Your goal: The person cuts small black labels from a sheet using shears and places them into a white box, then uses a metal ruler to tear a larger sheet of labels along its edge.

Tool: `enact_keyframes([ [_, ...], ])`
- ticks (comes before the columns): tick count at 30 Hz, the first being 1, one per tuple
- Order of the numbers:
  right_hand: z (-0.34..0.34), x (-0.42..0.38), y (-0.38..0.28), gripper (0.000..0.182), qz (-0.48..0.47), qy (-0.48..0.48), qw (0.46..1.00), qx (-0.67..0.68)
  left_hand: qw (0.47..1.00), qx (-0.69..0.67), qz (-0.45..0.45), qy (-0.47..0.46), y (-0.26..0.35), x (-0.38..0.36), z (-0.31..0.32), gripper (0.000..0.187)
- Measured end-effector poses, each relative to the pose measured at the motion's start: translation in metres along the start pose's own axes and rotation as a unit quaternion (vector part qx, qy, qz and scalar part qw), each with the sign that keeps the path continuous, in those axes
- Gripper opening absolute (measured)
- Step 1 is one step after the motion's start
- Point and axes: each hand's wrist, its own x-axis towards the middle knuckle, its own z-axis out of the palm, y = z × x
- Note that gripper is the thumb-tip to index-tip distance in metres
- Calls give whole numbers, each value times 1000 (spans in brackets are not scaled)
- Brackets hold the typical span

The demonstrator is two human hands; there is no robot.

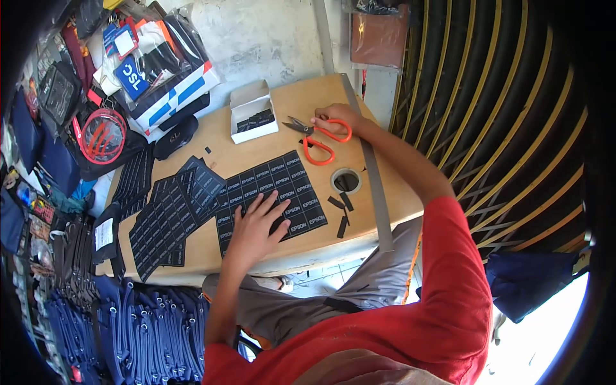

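Note:
My left hand (255, 228) lies flat with spread fingers on a black sheet (276, 176) printed with rows of EPSON labels. At the far side of the table, my right hand (337, 117) grips one loop of a pair of scissors (319, 151) with orange handles. The dark blades are apart and point left; the other loop hangs lower, outside my fingers. Beyond the sheet stands an open white box (254, 135) with cut black labels (258, 120) inside. Several narrow black offcuts (342, 226) are scattered near a tape roll (346, 181).
More printed black sheets (168, 218) overlap at the table's left. A dark pouch (176, 136) and bagged goods (151, 64) crowd the back left. A metal ruler-like strip (375, 186) runs along the right edge. Blue straps (151, 327) hang below left; a folding gate (487, 115) stands right.

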Motion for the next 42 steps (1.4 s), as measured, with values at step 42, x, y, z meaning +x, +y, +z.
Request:
enact_keyframes([
  [42,0,8,46,27,169,318,807,468,957,-35,186,220,-25,245,52,20],
])
